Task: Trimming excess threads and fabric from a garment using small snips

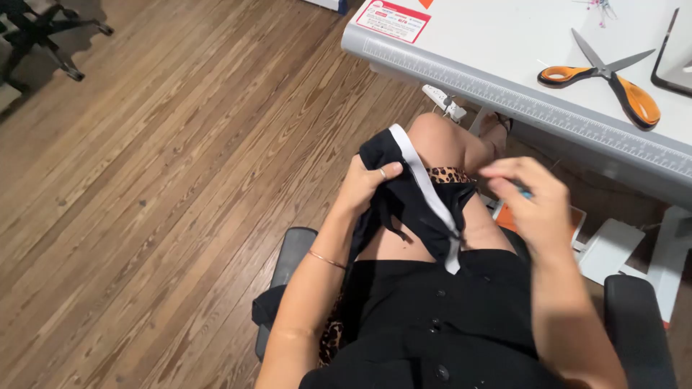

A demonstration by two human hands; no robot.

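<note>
black fabric (404,198) with a white elastic strip (425,187) lies over the lap — the left hand (364,186) pinches its left edge, fingers closed on the cloth. the right hand (537,205) hovers just right, fingers curled; its grip cannot be told. farther off, orange-handled scissors (613,75) rest on the bench (504,43).

Room stock as I see it: wood plank floor (158,187); white counter (504,43) with ruler edge, top right; dark chair base (43,32), top-left corner.
</note>
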